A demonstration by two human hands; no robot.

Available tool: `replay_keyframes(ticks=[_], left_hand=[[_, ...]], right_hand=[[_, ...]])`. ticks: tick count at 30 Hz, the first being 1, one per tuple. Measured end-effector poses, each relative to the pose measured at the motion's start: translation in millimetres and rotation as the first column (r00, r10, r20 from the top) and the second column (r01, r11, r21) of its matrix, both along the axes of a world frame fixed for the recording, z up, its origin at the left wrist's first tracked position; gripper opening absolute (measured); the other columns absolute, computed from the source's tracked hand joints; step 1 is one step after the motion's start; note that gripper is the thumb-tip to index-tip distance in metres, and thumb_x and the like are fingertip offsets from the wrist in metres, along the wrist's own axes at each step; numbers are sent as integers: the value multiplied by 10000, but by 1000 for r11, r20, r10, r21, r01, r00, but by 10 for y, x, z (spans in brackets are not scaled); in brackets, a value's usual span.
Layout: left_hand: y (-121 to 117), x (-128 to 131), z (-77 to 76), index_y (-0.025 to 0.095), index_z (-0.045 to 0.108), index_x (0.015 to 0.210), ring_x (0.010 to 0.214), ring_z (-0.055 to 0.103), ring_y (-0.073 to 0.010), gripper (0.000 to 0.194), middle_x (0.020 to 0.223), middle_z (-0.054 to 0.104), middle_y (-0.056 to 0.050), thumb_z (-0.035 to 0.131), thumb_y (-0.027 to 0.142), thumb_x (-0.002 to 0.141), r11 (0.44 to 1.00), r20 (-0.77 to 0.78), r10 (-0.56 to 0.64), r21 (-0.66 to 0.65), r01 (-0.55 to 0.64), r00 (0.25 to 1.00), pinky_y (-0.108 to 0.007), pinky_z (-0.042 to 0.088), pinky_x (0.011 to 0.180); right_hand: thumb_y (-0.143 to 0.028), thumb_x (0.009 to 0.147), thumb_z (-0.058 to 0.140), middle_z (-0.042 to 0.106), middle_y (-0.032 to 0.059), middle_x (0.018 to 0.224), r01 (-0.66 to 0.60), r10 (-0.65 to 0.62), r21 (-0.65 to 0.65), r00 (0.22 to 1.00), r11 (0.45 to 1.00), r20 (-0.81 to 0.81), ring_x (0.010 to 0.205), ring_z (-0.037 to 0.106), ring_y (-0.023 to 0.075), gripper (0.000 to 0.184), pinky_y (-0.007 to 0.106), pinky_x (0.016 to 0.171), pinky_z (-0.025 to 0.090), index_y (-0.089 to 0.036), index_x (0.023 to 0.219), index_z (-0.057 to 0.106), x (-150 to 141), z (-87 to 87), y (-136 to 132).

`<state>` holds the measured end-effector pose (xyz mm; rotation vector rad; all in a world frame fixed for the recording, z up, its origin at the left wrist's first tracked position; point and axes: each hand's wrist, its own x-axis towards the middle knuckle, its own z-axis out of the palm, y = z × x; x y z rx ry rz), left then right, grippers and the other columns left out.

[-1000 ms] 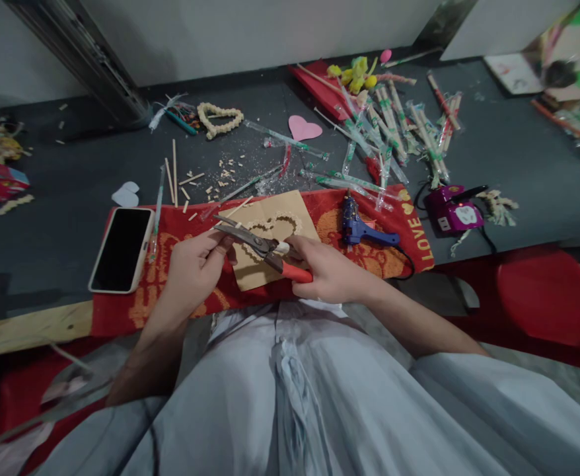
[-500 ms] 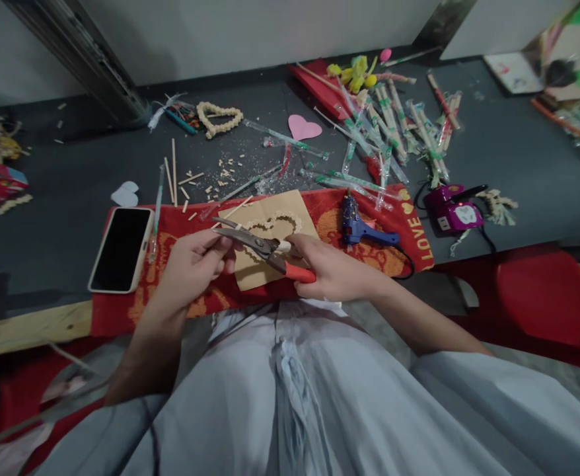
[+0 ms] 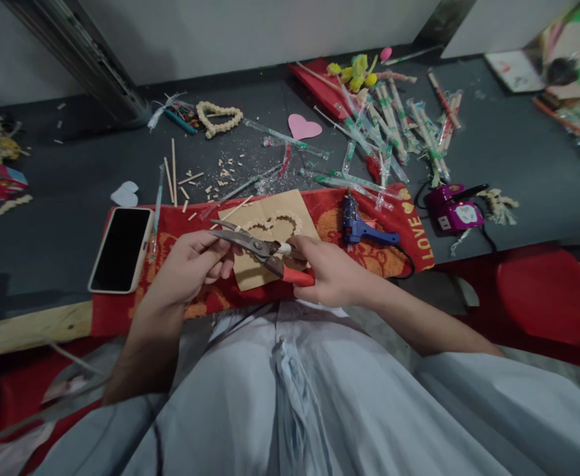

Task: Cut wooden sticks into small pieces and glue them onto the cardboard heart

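My right hand (image 3: 332, 268) is closed around the red-handled pruning shears (image 3: 263, 248), whose blades point left and stand slightly apart. At the blade tips, my left hand (image 3: 191, 261) is closed in a pinch; its fingers mostly hide what they hold. A small pale stub shows between the blades, close to the left fingertips. Beneath the shears lies a tan cardboard sheet (image 3: 250, 276) bearing a heart outline (image 3: 290, 221) of small wooden pieces, partly covered by the shears and my hands. A thin wooden stick (image 3: 238, 208) rests on the sheet's upper left.
A red towel (image 3: 211, 301) carries a phone (image 3: 123, 251) and a blue glue gun (image 3: 369, 233). Behind are cut stick bits (image 3: 225, 173), a finished-looking heart frame (image 3: 219, 120), a pink paper heart (image 3: 304, 127) and wrapped chopsticks (image 3: 394, 125). A purple power block (image 3: 452, 210) stands right.
The shears and my right hand have shifted slightly left and down. My left hand stays pinched by the blade tips; the things on the table have not moved.
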<state>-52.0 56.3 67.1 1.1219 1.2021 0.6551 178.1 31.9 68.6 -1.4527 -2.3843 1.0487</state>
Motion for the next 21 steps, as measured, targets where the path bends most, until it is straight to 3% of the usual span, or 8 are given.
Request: replay_keyframes(ticks=[5, 8, 10, 12, 14, 15, 17, 21], left_hand=[[-10, 18, -120, 161, 574, 748, 321, 215, -23, 230, 446, 478, 30, 586, 388, 786, 1000, 16, 25, 1, -25, 1000, -181, 125, 341], [-23, 76, -154, 160, 597, 792, 361, 308, -52, 244, 508, 529, 13, 525, 392, 818, 987, -141, 84, 146, -63, 986, -200, 230, 379], [-33, 113, -164, 163, 617, 802, 473, 454, -91, 219, 594, 582, -7, 516, 357, 815, 922, -348, 201, 384, -57, 915, -220, 337, 469], [-45, 131, -181, 172, 618, 745, 592, 530, -125, 176, 639, 600, -17, 509, 301, 796, 796, -515, 358, 604, 34, 779, -240, 379, 562], [-55, 127, -206, 179, 587, 649, 615, 537, -138, 184, 609, 582, -21, 481, 254, 780, 693, -593, 457, 705, 153, 663, -254, 371, 588], [-60, 120, -216, 183, 566, 607, 600, 531, -139, 205, 582, 566, -21, 464, 236, 776, 667, -614, 474, 719, 198, 632, -259, 362, 582], [-69, 104, -218, 188, 548, 569, 577, 526, -137, 223, 557, 555, -21, 449, 206, 768, 648, -629, 465, 721, 245, 623, -261, 354, 569], [-90, 90, -134, 191, 616, 625, 604, 562, -128, 224, 616, 618, -17, 467, 188, 793, 680, -599, 370, 696, 232, 710, -242, 391, 588]], right_hand=[[-351, 669, 510, 602, 100, 829, 46, -47, 10, 995, 999, 89, 672, 520, 210, 274, 295, 582, 331, -170, 872, 469, -32, 24, -25], [-340, 655, 526, 596, 83, 811, 89, -87, -12, 991, 996, 105, 658, 509, 198, 274, 283, 564, 312, -175, 867, 469, -51, 1, 0], [-334, 652, 532, 591, 78, 821, 117, -114, -32, 989, 993, 90, 677, 515, 199, 284, 281, 570, 329, -174, 878, 473, -63, -19, 20], [-328, 653, 534, 588, 84, 859, 129, -126, -40, 991, 991, 51, 726, 533, 211, 310, 289, 598, 366, -167, 912, 476, -69, -36, 31], [-319, 662, 528, 580, 96, 903, 113, -113, -32, 994, 993, 12, 788, 549, 233, 334, 313, 639, 407, -160, 950, 471, -60, -47, 33], [-314, 669, 522, 574, 105, 924, 97, -97, -29, 995, 995, -3, 821, 553, 246, 338, 330, 663, 424, -156, 962, 467, -50, -50, 32], [-302, 683, 509, 564, 130, 977, 58, -59, -26, 998, 998, -32, 904, 555, 274, 349, 371, 728, 451, -144, 990, 460, -20, -53, 33], [-291, 690, 509, 530, 185, 1100, -15, 15, -5, 996, 1000, -92, 1060, 519, 314, 452, 449, 883, 440, -100, 1092, 432, 59, -54, 51]])
